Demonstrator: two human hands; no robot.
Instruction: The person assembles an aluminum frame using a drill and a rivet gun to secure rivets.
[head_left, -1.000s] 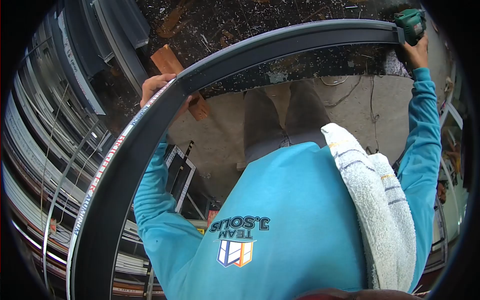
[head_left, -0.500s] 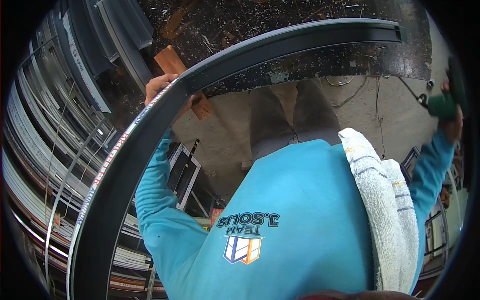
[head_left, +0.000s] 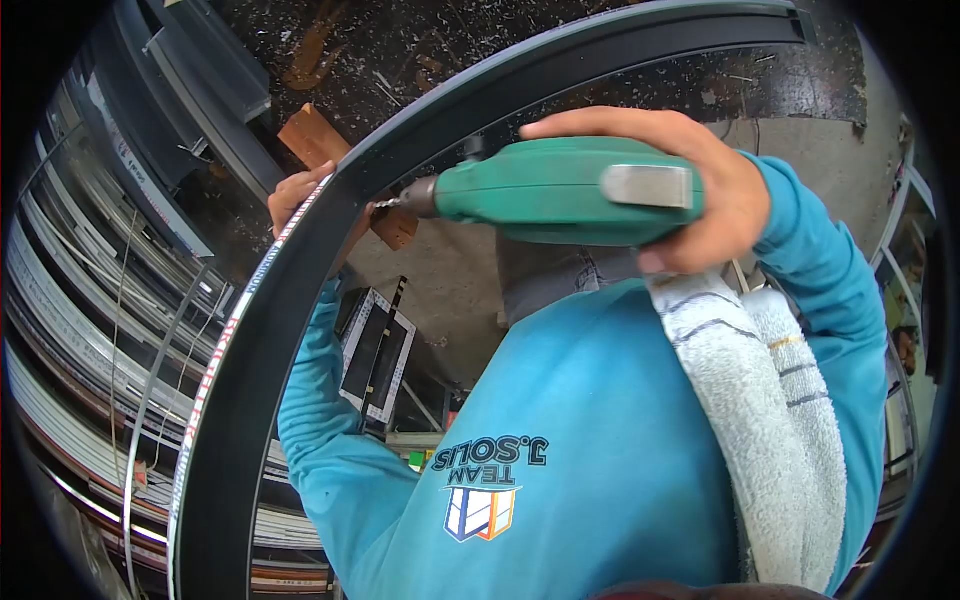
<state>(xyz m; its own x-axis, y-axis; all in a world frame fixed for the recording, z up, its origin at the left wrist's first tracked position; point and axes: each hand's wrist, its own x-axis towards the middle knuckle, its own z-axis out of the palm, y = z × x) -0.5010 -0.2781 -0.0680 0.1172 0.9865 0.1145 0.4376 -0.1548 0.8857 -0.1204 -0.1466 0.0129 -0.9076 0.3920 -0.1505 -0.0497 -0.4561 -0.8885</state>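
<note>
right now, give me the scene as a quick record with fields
left hand: grips the dark aluminium profile from behind
right hand: holds the green drill
drill bit: tip at the profile's inner face, beside the left hand
bench: dark, strewn with metal shavings
wood block: on the bench behind the profile
towel: over the right shoulder

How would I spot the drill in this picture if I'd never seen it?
Find the long black aluminium bar that sweeps from the lower left to the top right. The drill points its bit at the bar's inner edge, held in the right hand. It is the only green thing here, with a metal clip.
</note>
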